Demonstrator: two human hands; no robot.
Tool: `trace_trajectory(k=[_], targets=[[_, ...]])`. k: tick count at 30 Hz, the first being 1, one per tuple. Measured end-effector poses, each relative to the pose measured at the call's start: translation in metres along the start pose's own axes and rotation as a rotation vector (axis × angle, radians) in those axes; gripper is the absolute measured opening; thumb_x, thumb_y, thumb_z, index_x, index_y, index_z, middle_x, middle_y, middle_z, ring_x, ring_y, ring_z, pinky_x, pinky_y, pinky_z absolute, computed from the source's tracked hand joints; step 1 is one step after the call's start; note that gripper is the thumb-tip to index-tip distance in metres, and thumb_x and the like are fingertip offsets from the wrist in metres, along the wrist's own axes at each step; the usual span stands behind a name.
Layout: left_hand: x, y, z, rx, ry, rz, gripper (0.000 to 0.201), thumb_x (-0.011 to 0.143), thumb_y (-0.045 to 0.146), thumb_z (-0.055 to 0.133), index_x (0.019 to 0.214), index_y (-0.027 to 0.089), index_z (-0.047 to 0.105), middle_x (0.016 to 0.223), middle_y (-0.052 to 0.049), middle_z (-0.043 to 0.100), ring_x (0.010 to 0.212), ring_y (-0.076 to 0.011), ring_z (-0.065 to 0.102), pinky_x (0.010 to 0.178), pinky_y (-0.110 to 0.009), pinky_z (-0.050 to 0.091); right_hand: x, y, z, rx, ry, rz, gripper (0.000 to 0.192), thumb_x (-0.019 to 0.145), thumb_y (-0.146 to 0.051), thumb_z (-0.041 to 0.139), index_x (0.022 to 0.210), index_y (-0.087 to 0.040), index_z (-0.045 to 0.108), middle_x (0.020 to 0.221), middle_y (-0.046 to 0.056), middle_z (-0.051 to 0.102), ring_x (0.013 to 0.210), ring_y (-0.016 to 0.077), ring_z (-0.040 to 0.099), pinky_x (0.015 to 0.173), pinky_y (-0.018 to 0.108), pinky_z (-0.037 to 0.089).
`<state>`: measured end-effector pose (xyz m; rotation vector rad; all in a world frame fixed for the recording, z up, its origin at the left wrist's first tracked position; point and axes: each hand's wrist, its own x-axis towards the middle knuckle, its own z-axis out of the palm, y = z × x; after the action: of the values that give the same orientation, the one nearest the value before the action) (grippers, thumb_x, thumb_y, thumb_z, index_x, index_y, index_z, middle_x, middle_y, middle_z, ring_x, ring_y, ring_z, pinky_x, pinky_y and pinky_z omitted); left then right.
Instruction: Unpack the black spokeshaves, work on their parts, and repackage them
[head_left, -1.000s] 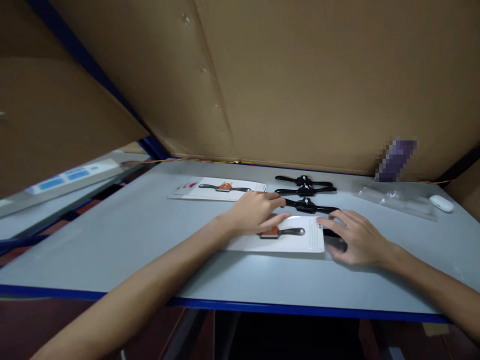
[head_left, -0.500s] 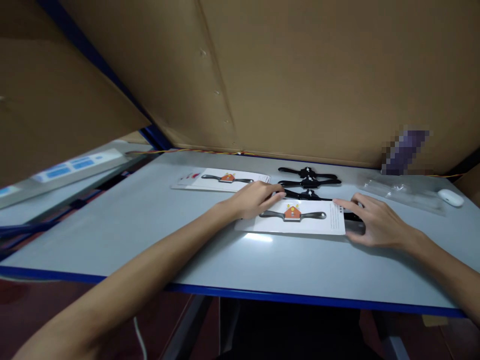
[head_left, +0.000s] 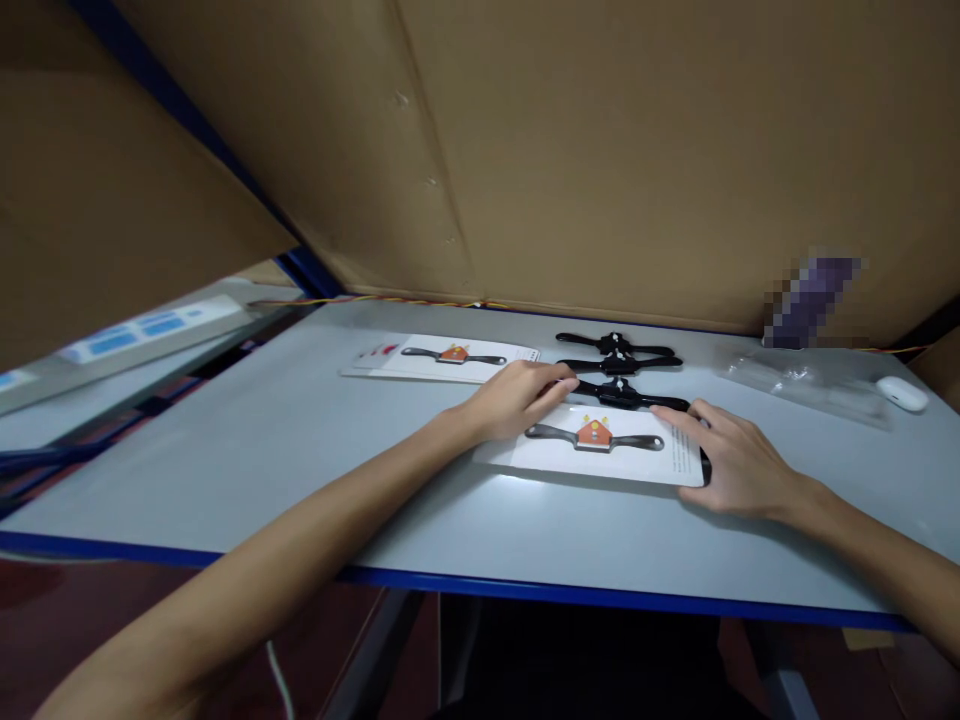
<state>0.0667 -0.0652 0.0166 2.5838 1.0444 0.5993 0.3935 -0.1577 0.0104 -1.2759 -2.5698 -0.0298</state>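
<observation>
Lying nearly flat near me is a white printed card [head_left: 600, 462] picturing a spokeshave with an orange patch. At its upper left edge, my left hand [head_left: 517, 400] is closed, thumb and fingers together, partly hiding the corner. My right hand [head_left: 739, 455] grips the card's right end between thumb and fingers. A dark bit of something under the card shows beside the right thumb; most of it is hidden. Just behind the card lie three black spokeshaves [head_left: 619, 364] in a stack of rows; the nearest one's left handle meets my left fingertips.
More printed cards [head_left: 480, 366] lie at the back left. To the right are clear plastic bags [head_left: 810, 385] and a white earbud case or similar rounded object [head_left: 901, 394]. A cardboard wall [head_left: 600, 180] closes off the back. A power strip [head_left: 150, 328] sits on the left.
The card's right end has swung slightly toward me and to the right with my right hand. The nearest spokeshave is now more exposed. My left hand has barely moved.
</observation>
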Motion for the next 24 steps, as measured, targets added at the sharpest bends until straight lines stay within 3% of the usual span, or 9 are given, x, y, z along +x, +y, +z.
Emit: trace_trajectory(k=[6, 10, 13, 18, 21, 24], targets=[[0.003, 0.006, 0.004, -0.026, 0.051, -0.065, 0.043, 0.106, 0.043, 0.035, 0.078, 0.02, 0.057, 0.063, 0.001, 0.051, 0.058, -0.0155, 0.046, 0.062, -0.029, 0.032, 0.003, -0.009, 0.003, -0.015, -0.001, 0.033, 0.083, 0.074, -0.033, 0.073, 0.154, -0.017, 0.056, 0.111, 0.013, 0.066, 0.085, 0.0255, 0.063, 0.074, 0.039, 0.054], [0.006, 0.006, 0.006, -0.078, 0.065, -0.175, 0.051, 0.105, 0.05, 0.034, 0.075, 0.019, 0.062, 0.057, 0.001, 0.047, 0.057, -0.0169, 0.045, 0.061, -0.03, 0.029, 0.001, -0.005, 0.003, -0.079, 0.12, -0.065, 0.079, 0.073, -0.031, 0.075, 0.149, -0.015, 0.059, 0.107, 0.013, 0.065, 0.083, 0.0255, 0.061, 0.074, 0.04, 0.052], [0.008, 0.004, 0.001, -0.299, 0.069, -0.23, 0.058, 0.1, 0.06, 0.036, 0.082, 0.017, 0.07, 0.058, 0.001, 0.049, 0.061, -0.0181, 0.048, 0.063, -0.03, 0.034, -0.001, 0.006, 0.002, -0.184, 0.273, -0.181, 0.077, 0.077, -0.032, 0.073, 0.151, -0.014, 0.056, 0.1, 0.013, 0.064, 0.082, 0.0269, 0.058, 0.072, 0.04, 0.049], [0.004, -0.002, -0.007, -0.744, 0.128, -0.246, 0.059, 0.09, 0.071, 0.048, 0.099, 0.016, 0.068, 0.061, 0.001, 0.058, 0.055, -0.0164, 0.049, 0.056, -0.029, 0.038, 0.0, 0.028, -0.007, -0.34, 0.466, -0.273, 0.088, 0.082, -0.034, 0.072, 0.163, -0.017, 0.041, 0.093, 0.01, 0.064, 0.079, 0.028, 0.056, 0.069, 0.04, 0.044], [0.0, -0.007, -0.001, -0.901, 0.106, -0.311, 0.065, 0.085, 0.076, 0.051, 0.106, 0.017, 0.068, 0.066, -0.001, 0.065, 0.05, -0.0169, 0.052, 0.05, -0.028, 0.036, 0.002, 0.036, -0.009, -0.378, 0.511, -0.288, 0.09, 0.084, -0.037, 0.072, 0.164, -0.016, 0.039, 0.093, 0.01, 0.065, 0.079, 0.029, 0.057, 0.068, 0.041, 0.044], [-0.001, -0.012, 0.008, -0.986, 0.145, -0.294, 0.068, 0.084, 0.078, 0.05, 0.102, 0.016, 0.07, 0.081, -0.007, 0.075, 0.064, -0.0221, 0.064, 0.056, -0.03, 0.045, 0.003, 0.041, -0.009, -0.377, 0.518, -0.309, 0.088, 0.087, -0.041, 0.07, 0.164, -0.015, 0.039, 0.093, 0.01, 0.065, 0.078, 0.0285, 0.058, 0.068, 0.041, 0.045]])
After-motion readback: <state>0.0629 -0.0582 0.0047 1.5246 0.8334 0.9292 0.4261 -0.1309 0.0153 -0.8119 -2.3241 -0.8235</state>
